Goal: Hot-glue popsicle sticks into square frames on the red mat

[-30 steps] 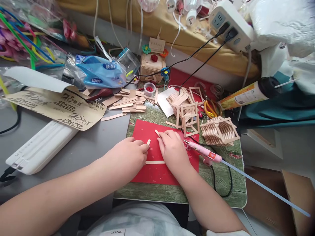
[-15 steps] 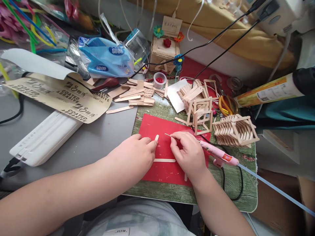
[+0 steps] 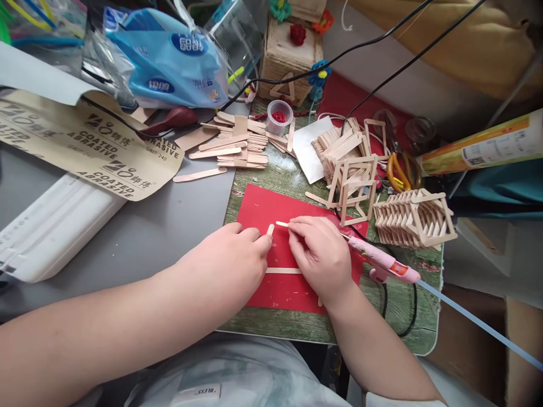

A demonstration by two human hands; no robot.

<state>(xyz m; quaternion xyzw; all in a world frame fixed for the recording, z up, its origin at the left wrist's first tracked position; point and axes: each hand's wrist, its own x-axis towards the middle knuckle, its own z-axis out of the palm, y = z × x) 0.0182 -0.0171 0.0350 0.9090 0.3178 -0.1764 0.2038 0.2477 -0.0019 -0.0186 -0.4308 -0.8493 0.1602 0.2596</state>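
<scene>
Over the left part of the red sheet (image 3: pixel 292 294), my left hand (image 3: pixel 241 257) is closed on a wooden stick (image 3: pixel 270 229), whose rounded end shows past the fingers. My right hand (image 3: pixel 320 254) pinches another wooden stick (image 3: pixel 281 224) between thumb and forefinger. Its tip points left, a small gap from the first stick's end. A third stick (image 3: pixel 283 271) lies flat across the red sheet between the hands. The tip of one more stick (image 3: pixel 320 302) shows below my right wrist. The fingers hide the rest of the held sticks.
A pink glue gun (image 3: pixel 384 257) lies right of my right hand. Behind are stick frames (image 3: pixel 354 183), a stacked stick structure (image 3: pixel 413 220), loose sticks (image 3: pixel 241 147) and scissors (image 3: pixel 401 172). Sandpaper (image 3: pixel 106 147) and a white power strip (image 3: pixel 59 226) are at left.
The view has shifted closer. The stick in my right hand has turned to show its flat side and its tip is nearer the left hand's stick. Both hands keep their hold.
</scene>
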